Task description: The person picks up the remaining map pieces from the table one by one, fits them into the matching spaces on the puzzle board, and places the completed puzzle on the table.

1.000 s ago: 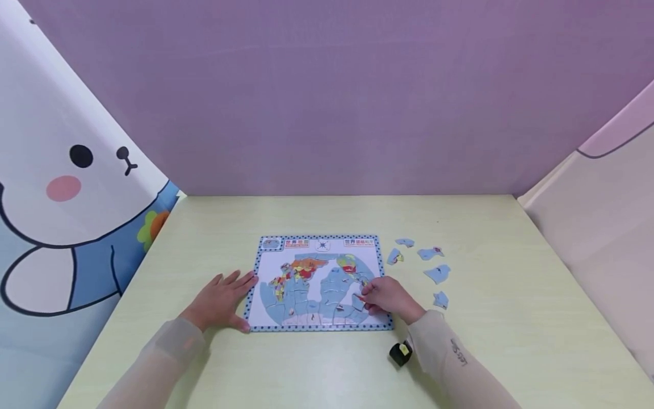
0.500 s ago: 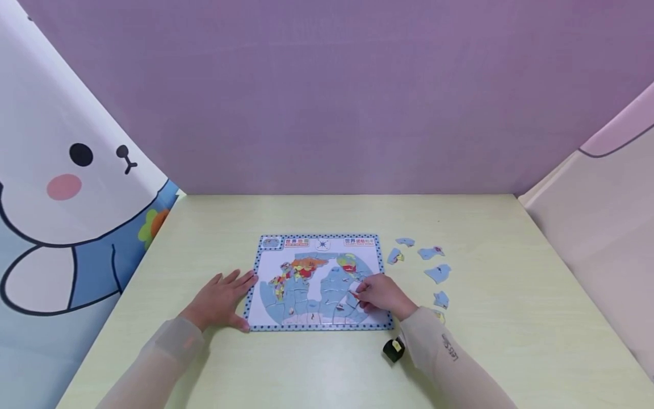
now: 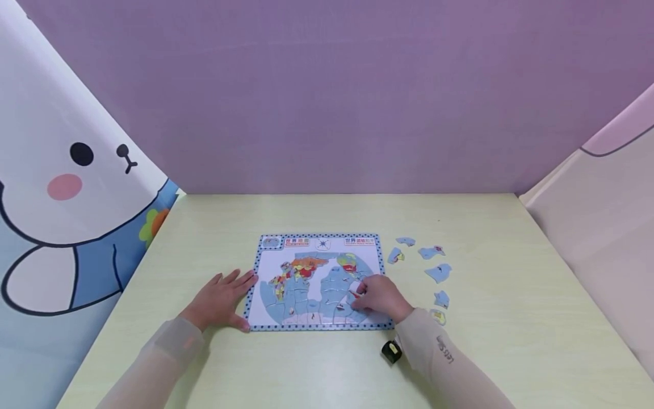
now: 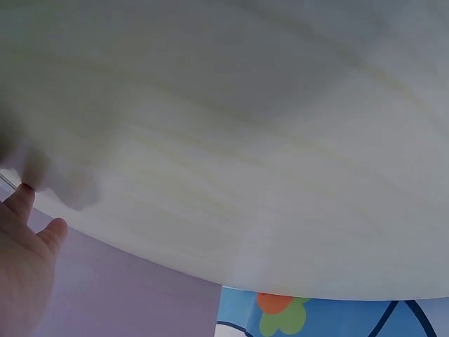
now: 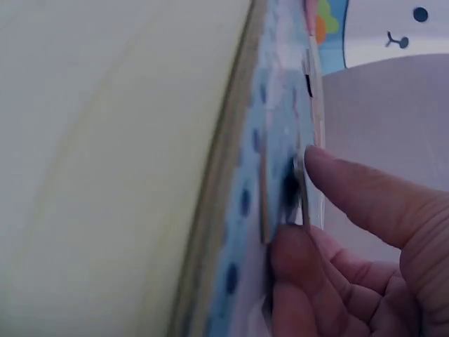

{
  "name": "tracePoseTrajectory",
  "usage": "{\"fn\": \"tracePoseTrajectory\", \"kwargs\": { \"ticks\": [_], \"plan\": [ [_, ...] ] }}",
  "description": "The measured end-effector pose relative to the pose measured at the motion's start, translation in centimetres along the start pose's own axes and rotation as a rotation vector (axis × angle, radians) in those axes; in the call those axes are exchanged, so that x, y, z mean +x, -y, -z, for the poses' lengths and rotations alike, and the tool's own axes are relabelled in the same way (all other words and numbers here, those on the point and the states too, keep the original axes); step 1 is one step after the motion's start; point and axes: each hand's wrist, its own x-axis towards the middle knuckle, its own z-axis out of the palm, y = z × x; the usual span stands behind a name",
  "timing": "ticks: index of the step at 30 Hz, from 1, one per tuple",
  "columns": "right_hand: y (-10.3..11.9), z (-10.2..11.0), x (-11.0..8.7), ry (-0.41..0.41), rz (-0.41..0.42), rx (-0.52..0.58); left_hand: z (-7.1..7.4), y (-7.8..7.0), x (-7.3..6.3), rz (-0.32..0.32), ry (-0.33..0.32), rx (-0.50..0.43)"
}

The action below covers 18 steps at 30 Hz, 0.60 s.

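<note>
the pale table carries the work, a flat world-map puzzle board with a dotted border, lying face up in the middle of the near half. on inspection, most of the map is filled: the left side, the lower band and much of the right are covered with fitted pieces. what is left, as far as can be judged, is a bare white strip down the centre and a smaller white gap by the right hand's fingertips; the hand hides part of that region, so its count is uncertain. six loose pieces lie on the table to the right of the board, apart from one another, the nearest one close beside the right cuff. assessed stage: late, but not complete. the left hand rests at the board's left edge, palm down, fingers straight and spread, thumb near the lower corner, gripping nothing; it appears to steady the board. the right hand reaches in over the right border, with thumb and forefinger pinching a small piece with some red on it. the right wrist view shows that piece edge-on, tilted at the board's surface; whether it is seated cannot be told.
</note>
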Motion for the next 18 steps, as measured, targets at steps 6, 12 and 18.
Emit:
{"fn": "tracePoseTrajectory", "kwargs": {
  "ticks": [6,12,18],
  "plan": [
    [0.57,-0.16,-0.17,-0.003,-0.033,-0.065,0.16,-0.13,-0.03,0.003,0.012,-0.004],
    [0.63,0.02,-0.25,-0.028,-0.049,-0.096,0.33,-0.19,-0.12,0.005,0.017,-0.008],
    [0.6,-0.09,-0.08,-0.042,-0.074,-0.115,0.35,-0.27,-0.14,0.003,0.006,-0.005]
  ]
}}
